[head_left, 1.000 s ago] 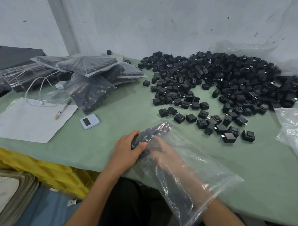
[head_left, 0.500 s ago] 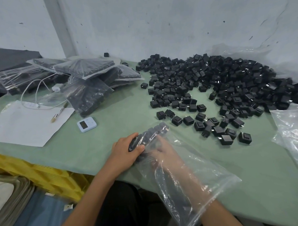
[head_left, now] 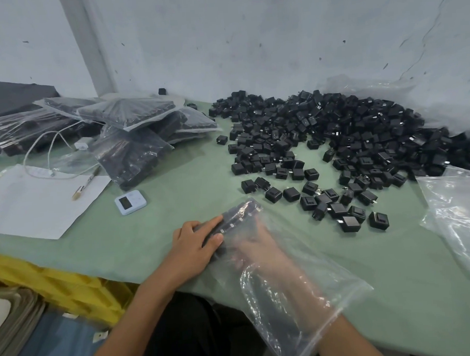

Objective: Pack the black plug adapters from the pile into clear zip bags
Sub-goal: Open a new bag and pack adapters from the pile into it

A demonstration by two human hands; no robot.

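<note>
A clear zip bag (head_left: 300,277) lies on the green table (head_left: 175,196) near its front edge, mouth toward me. My right hand (head_left: 254,245) is deep inside the bag, blurred by the plastic, against a row of black plug adapters (head_left: 237,216) at the closed end. My left hand (head_left: 196,246) presses on the outside of the bag over those adapters, thumb and fingers laid along the row. A large pile of loose black plug adapters (head_left: 334,138) covers the table's far right.
Filled zip bags (head_left: 135,133) are stacked at the back left beside a white cable (head_left: 49,148). A white sheet (head_left: 35,202) with a pen (head_left: 86,183) and a small blue timer (head_left: 130,202) lie left. Empty clear bags (head_left: 456,216) sit at right. Yellow material (head_left: 58,287) hangs below the table edge.
Both hands stay at the bag's closed end. My left fingers have stretched out a little further along the adapter row. The view has shifted slightly.
</note>
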